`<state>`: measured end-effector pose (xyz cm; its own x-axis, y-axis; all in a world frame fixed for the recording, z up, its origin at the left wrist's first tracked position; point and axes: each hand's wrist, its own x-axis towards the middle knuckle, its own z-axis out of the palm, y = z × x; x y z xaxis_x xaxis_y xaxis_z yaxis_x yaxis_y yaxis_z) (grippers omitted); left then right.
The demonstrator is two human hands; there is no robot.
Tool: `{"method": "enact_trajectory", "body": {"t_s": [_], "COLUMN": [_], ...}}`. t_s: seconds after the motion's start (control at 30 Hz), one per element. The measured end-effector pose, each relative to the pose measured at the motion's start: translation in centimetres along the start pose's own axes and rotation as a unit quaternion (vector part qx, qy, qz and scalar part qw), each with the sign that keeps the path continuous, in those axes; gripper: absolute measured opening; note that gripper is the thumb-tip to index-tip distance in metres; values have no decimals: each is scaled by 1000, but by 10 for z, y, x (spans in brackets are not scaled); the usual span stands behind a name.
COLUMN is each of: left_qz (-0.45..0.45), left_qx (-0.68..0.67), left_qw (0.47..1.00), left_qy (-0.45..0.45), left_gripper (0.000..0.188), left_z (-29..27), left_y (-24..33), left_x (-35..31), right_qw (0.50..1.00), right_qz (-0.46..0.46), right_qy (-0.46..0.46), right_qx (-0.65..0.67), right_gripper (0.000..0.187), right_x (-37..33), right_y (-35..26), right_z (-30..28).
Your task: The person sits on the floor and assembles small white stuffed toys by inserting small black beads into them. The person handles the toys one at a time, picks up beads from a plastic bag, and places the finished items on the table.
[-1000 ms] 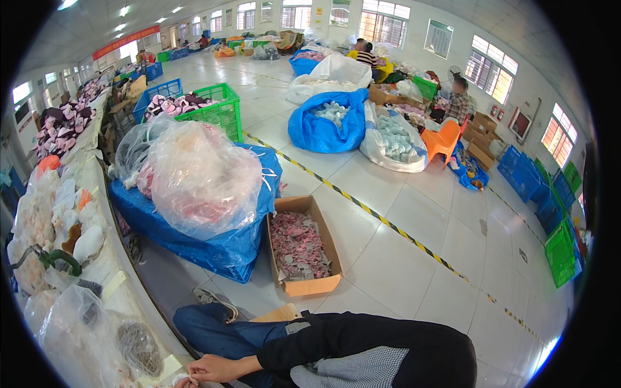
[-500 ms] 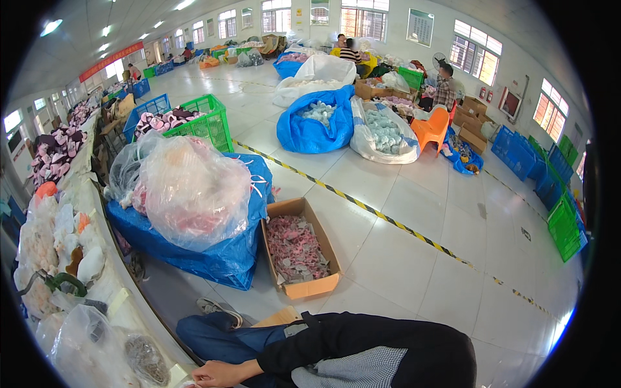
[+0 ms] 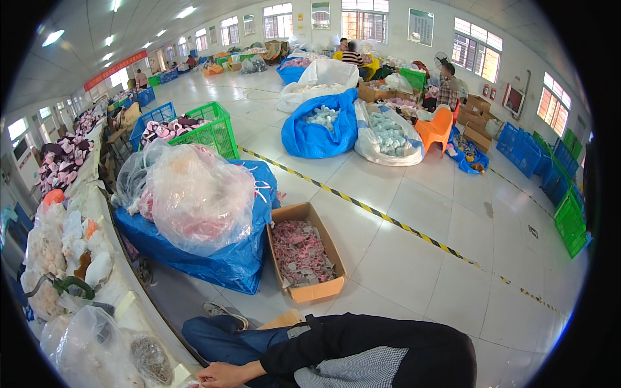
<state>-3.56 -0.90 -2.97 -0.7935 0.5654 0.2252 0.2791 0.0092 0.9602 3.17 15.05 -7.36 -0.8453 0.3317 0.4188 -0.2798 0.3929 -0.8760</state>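
My right hand (image 3: 218,374) rests at the edge of the worktable (image 3: 139,310), low in the picture, at the end of a black sleeve (image 3: 336,336). Its fingers are bent together, and their tips are partly cut off by the lower edge, so what they hold cannot be made out. Nearest to it on the table are a bag of thin, dark wiry material (image 3: 151,359) and a clear plastic bag (image 3: 90,346). Farther along lie a green-handled tool (image 3: 72,284) and white fluffy pieces (image 3: 48,249). My left hand is out of view.
Beside the table stands a blue-covered crate (image 3: 213,268) under a large clear bag (image 3: 197,200). A cardboard box (image 3: 336,286) holds pink and grey scraps. Beyond are a green basket (image 3: 223,132), blue sack (image 3: 310,139), orange chair (image 3: 436,129) and seated people (image 3: 446,90).
The whole view has shifted slightly, so the room's things sit a little farther right in the picture. My right hand stays at the table edge with its fingers bent.
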Motion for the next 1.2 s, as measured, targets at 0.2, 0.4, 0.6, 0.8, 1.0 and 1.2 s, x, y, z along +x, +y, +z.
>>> {"method": "enact_trajectory", "body": {"t_s": [0.2, 0.4, 0.6, 0.8, 1.0, 1.2], "left_qz": [-19, -28, -13, -15, -13, -17], "left_qx": [3, 0, -17, -12, 20, 17], "left_qw": [1000, 1000, 1000, 1000, 1000, 1000], "left_qy": [7, 6, -1, -4, -4, 2], "left_gripper": [29, 28, 26, 29, 35, 35], "left_z": [-1, 1, 0, -3, -5, 5], "left_y": [-4, 1, -6, -6, -5, 5], "left_x": [-1, -1, -1, 0, 0, -2], "right_qw": [1000, 1000, 999, 1000, 999, 998], "right_qz": [7, 5, 13, 1, -4, 26], "right_qy": [-25, -17, -30, -26, -34, -65], "right_qx": [-14, -13, -6, -6, -6, -1], "right_gripper": [31, 32, 31, 29, 31, 31], "right_x": [-1, -2, -3, -4, -4, -4], "right_y": [2, 5, 3, -1, -5, -8], "right_z": [0, 3, 0, 0, -5, -12]}}
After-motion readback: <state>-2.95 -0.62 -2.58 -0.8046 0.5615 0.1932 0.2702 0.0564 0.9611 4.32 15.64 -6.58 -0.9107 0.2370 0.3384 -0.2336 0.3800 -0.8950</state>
